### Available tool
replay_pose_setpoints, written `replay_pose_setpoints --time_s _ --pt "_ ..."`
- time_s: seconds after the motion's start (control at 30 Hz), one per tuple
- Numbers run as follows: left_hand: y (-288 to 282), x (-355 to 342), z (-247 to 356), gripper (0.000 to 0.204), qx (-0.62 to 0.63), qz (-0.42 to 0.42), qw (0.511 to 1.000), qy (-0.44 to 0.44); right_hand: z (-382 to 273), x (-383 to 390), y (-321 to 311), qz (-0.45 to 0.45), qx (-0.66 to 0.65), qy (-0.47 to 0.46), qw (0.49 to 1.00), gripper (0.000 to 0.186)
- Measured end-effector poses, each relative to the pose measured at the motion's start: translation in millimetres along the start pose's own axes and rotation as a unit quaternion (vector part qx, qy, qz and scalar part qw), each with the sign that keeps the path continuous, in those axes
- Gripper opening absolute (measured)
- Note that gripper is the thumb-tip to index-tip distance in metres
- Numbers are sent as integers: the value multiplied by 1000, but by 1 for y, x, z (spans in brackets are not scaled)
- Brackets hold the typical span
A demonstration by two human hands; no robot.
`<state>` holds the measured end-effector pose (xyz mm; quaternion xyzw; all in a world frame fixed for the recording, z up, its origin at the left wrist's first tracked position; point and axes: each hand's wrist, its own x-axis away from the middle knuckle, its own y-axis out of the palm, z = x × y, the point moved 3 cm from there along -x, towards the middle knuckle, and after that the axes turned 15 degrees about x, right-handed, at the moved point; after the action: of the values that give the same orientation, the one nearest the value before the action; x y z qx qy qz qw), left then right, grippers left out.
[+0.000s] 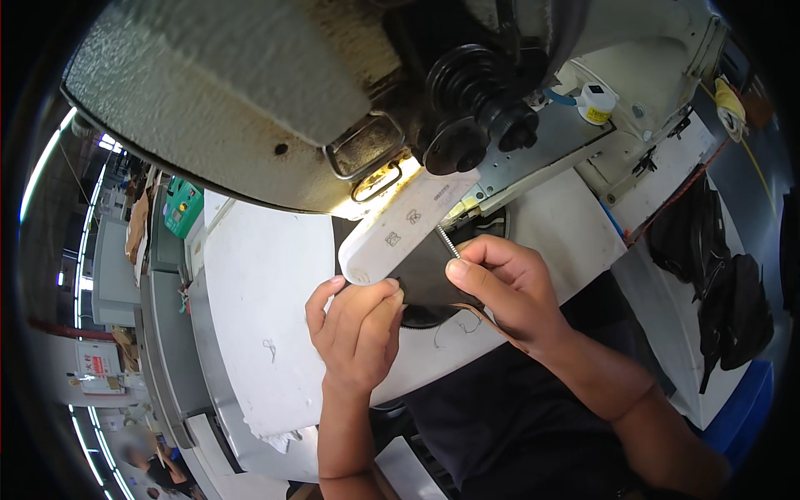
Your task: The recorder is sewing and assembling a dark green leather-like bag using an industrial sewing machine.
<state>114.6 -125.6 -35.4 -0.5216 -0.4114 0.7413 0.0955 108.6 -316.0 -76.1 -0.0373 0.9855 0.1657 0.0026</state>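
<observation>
A dark fabric piece [423, 271] lies under the head of a sewing machine [225, 108]. Along its right part runs a zipper [447, 241] with pale metal teeth. My right hand [512, 292] pinches the zipper's near end between thumb and forefinger. A thin brown strip [492, 327] passes beneath that hand. At the fabric's left edge, my left hand [358, 327] is closed on it with bent fingers. A white, rounded bar-shaped cover [408, 223] sits just above the left fingertips and hides part of the fabric. The needle area is mostly hidden.
Loose threads [457, 332] lie by the fabric on the white tabletop [275, 333]. Black bags or cloths [725, 292] rest at the right. A green control box [183, 206] stands far left; another person [162, 467] is at the lower left. Black tension knobs [479, 112] jut out overhead.
</observation>
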Motion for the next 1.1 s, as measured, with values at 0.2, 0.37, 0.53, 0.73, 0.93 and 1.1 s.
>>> replay_pose_setpoints --time_s 0.2,0.37,0.53,0.73,0.93,1.1 --pt "9 3 -20 22 15 12 999 -30 8 -16 6 34 5 -27 999 15" --pt "15 4 -21 22 38 32 998 -42 7 -17 5 57 -3 -11 998 16" --pt "16 -2 -17 30 86 50 986 -137 -3 -21 7 121 19 24 992 21" --pt "27 -26 26 57 104 61 987 -103 -5 -20 11 83 31 9 996 20" --pt "52 -24 25 45 128 189 967 -114 5 -18 -10 101 66 -3 993 22" --pt "53 -11 21 48 195 220 946 -137 21 -26 -28 -76 247 -59 964 26"
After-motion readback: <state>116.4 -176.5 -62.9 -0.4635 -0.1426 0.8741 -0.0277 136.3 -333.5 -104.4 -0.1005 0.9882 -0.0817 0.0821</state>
